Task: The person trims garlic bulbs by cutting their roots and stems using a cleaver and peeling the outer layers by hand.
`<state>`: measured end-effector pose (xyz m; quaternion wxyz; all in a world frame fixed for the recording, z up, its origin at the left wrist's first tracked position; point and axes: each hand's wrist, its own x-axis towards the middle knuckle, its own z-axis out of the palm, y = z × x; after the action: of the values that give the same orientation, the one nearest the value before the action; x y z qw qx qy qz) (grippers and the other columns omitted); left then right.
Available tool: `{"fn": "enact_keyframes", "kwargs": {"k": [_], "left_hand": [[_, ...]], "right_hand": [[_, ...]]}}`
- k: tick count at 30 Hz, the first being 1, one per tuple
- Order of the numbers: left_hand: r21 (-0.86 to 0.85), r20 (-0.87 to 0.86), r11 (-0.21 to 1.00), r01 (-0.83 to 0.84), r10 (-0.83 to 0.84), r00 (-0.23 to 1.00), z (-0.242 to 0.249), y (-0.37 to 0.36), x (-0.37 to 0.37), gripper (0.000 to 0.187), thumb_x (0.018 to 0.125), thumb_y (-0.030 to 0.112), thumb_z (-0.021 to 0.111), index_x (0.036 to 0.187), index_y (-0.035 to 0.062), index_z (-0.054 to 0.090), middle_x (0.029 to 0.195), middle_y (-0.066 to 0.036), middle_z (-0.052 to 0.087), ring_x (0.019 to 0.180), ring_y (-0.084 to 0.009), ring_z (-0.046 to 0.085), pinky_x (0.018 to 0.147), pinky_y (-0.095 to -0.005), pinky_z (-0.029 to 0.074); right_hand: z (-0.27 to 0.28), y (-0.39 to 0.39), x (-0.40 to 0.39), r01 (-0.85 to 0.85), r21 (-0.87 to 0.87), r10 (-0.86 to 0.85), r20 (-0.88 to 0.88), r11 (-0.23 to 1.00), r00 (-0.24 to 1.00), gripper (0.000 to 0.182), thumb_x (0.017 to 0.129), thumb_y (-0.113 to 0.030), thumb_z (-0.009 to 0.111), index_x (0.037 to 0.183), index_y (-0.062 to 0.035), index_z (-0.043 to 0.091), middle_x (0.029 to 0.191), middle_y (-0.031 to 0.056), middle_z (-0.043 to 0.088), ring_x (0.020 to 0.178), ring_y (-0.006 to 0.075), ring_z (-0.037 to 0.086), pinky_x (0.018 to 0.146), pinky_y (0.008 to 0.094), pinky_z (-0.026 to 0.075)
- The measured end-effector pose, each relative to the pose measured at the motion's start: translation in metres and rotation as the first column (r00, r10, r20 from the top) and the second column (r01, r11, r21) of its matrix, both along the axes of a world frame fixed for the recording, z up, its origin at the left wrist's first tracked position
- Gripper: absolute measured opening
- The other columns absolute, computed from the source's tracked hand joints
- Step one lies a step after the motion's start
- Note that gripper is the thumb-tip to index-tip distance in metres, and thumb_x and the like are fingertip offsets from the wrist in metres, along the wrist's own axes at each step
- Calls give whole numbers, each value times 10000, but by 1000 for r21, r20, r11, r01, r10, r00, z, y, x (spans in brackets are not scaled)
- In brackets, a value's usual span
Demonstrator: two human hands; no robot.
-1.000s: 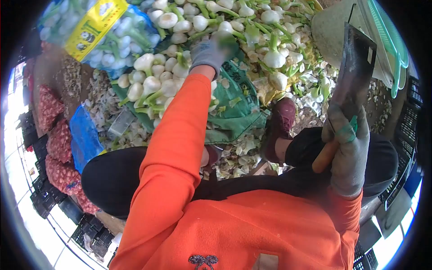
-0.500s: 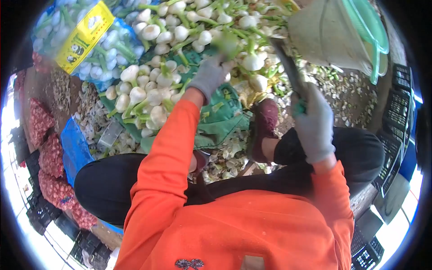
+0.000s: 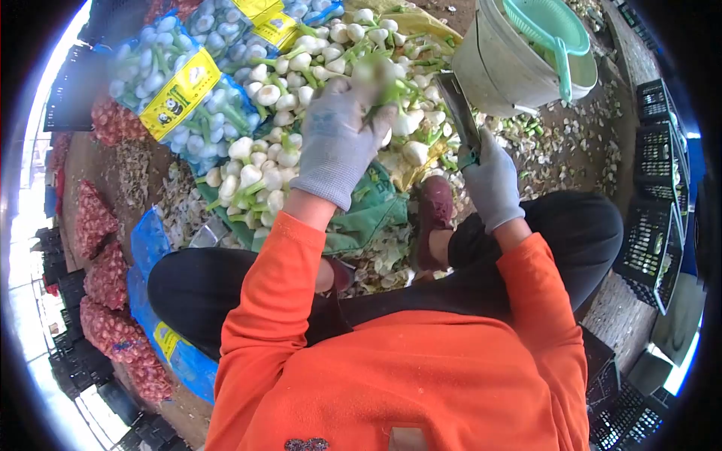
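My left hand, in a grey glove, is closed on a garlic bulb that is smeared by motion, above the pile of fresh garlic. My right hand, gloved too, grips a knife by its green handle, with the broad dark blade pointing up and away from me. The knife is apart from the bulb. White garlic bulbs with green stems spread in front of me, and a nearer heap of trimmed-looking bulbs lies on green cloth.
Blue net bags of garlic with yellow labels stand at the left. A white bucket holds a green strainer at the upper right. Red net sacks line the far left; black crates stand right. Peelings litter the floor.
My left hand has turned, its back now facing up, and moved slightly up with the blurred thing in it. My right hand and the knife have shifted left. The view has tilted a little.
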<state>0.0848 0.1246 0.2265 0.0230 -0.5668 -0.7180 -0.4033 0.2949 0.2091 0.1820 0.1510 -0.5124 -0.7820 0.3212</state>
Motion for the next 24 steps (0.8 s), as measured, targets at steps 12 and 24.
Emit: {"fn": "enact_keyframes", "kwargs": {"k": [12, 24], "left_hand": [[-243, 860, 863, 442, -20, 511, 7, -77, 33, 543, 830, 169, 677, 1299, -38, 497, 1083, -107, 646, 959, -184, 628, 851, -304, 497], [-64, 984, 846, 530, -36, 176, 3, -91, 29, 503, 869, 125, 511, 1342, -35, 448, 1234, -96, 563, 1088, -205, 571, 917, -313, 457]], "right_hand": [[34, -53, -9, -183, 128, 205, -187, 975, 961, 323, 818, -109, 601, 1117, 8, 569, 925, 228, 643, 875, 406, 619, 735, 434, 481], [38, -62, -6, -387, 433, 460, -72, 814, 885, 288, 762, -59, 627, 1045, -72, 578, 908, 141, 603, 830, 348, 610, 714, 434, 487]]}}
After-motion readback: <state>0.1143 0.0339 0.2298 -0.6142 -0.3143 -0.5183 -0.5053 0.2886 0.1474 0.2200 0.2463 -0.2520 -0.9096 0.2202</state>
